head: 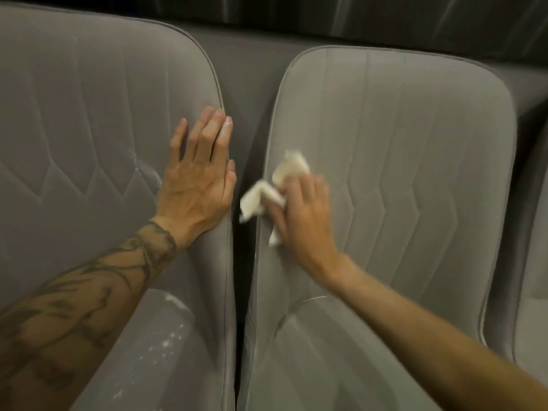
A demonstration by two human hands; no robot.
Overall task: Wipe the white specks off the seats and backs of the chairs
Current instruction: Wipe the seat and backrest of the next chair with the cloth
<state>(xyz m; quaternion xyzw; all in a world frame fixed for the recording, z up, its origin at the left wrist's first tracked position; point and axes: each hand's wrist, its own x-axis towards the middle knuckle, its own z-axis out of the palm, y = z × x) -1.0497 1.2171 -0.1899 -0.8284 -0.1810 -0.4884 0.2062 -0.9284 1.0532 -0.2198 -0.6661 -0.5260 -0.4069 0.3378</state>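
Ok so quick status, biggest stuff first. Left chair back (89, 129): not done imo, there's a whitish smear (148, 173) on it, just at 9 o'clock from the left hand (198, 179). Right chair back (400, 158): looks pretty much clean afaict, and that's the one being wiped rn. Left seat (178, 381): def the worst bit, white specks (166, 342) scattered over it at roughly 6 o'clock below the left hand, untouched by the look of it. Right seat (326, 366): mostly clean, just a faint pale line along the back crease, can't tell if it's dirt or stitching.

Hands: the left hand is flat w/ fingers straight, pressed on the right edge of the left chair back, holding nothing. The right hand (305, 215) is blurry but it's curled round a crumpled white cloth (267, 197), pressing it on the left edge of the right chair back. Most of the cloth sticks out of the hand toward 10 o'clock.

So the cloth is well apart from the specks on the left seat, which sit at abt 7 o'clock from it, across the gap (240, 262) btw the chairs. Maybe half done, I'd guess.
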